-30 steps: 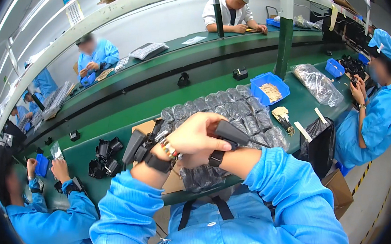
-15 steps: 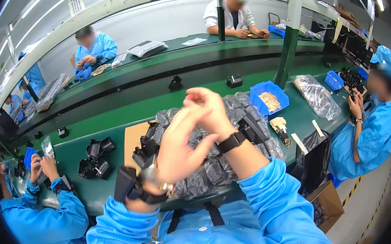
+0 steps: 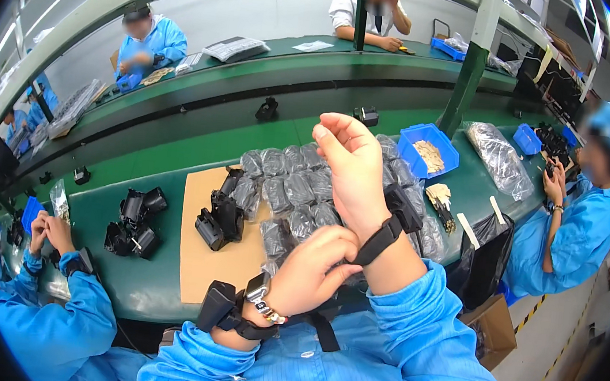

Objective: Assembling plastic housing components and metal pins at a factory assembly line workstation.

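Observation:
My left hand [image 3: 310, 270] reaches across to my right wrist, its fingers closed on the edge of a black wrist strap [image 3: 379, 243]. A dark box-like device [image 3: 404, 207] sits on that strap. My right hand [image 3: 355, 162] is raised with nothing in it, its fingers loosely bent and the thumb apart from them. On my left wrist are a similar black device [image 3: 217, 305], a watch [image 3: 258, 287] and a beaded bracelet. Beneath both hands lie rows of dark parts in clear plastic wrapping [image 3: 298, 190].
Loose black housings [image 3: 218, 220] lie on a cardboard sheet [image 3: 194, 279]; more black parts [image 3: 137, 220] are to its left. At right are a blue bin [image 3: 445, 169] of small beige pieces, a bagged bundle [image 3: 499, 159] and a black bag [image 3: 480, 259]. Several co-workers sit around the benches.
My left hand has come down from beside my right hand to the strap on my right wrist. The view has shifted, and more of the cardboard and wrapped parts shows.

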